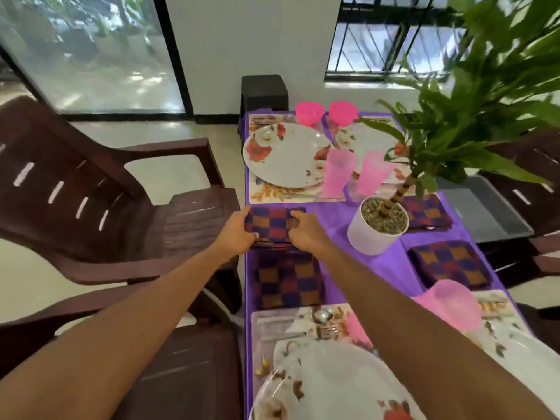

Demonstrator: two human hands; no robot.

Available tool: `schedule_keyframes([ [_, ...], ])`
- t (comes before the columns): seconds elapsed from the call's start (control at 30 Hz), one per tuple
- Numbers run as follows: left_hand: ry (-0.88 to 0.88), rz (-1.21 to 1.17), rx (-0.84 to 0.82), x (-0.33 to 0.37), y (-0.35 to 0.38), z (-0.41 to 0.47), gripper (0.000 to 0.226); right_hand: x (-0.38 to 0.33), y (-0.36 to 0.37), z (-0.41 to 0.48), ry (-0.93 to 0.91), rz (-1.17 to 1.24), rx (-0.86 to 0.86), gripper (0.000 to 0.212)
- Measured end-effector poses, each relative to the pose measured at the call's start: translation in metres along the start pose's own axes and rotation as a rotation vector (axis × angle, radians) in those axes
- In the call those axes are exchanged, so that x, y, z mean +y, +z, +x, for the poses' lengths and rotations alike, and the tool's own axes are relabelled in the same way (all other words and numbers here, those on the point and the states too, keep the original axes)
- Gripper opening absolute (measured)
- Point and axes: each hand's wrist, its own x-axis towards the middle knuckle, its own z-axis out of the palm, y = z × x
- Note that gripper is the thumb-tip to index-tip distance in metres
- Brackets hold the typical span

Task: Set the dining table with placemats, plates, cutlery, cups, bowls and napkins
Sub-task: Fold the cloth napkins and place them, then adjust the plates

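A folded checkered napkin (274,222) lies on the purple tablecloth (336,219) at the table's left edge. My left hand (235,233) grips its left side and my right hand (306,230) pinches its right side. Three more checkered napkins lie nearby: one just below (288,280), one behind the plant pot (425,212), one at the right (451,263). A floral plate (285,154) sits on a placemat (260,192) farther away, with pink cups (336,172) (374,172) and pink bowls (309,112) (342,112). A near plate (327,383), cutlery (324,324) and a pink cup (454,307) are close to me.
A white pot (372,234) with a tall green plant (485,86) stands mid-table, right of my hands. Brown plastic chairs stand at the left (91,192), at the near left (181,374) and at the right (539,177). A dark stool (263,90) is beyond the table's far end.
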Motion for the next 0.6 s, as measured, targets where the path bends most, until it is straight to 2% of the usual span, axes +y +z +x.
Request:
schedule_keyframes([
  [0.07,0.037,0.063,0.008,-0.01,0.007,0.037,0.071,0.002,-0.007,0.023,0.013,-0.034,0.013,0.064],
  [0.13,0.048,0.103,0.007,-0.014,0.016,0.061,0.063,0.004,-0.013,0.04,0.028,-0.091,0.021,0.066],
  [0.2,0.04,0.133,0.018,-0.001,0.019,0.06,0.058,0.008,-0.015,0.053,0.031,-0.152,0.016,0.066],
  [0.37,0.052,0.209,0.013,-0.004,0.031,0.067,0.07,0.022,-0.009,0.07,-0.007,-0.225,0.041,0.062],
  [0.53,0.026,0.196,0.034,-0.001,0.035,0.064,0.073,0.031,-0.003,0.077,-0.048,-0.297,0.075,0.057],
  [0.6,0.003,0.193,0.09,0.001,0.037,0.061,0.074,0.034,-0.002,0.076,-0.07,-0.314,0.087,0.057],
])
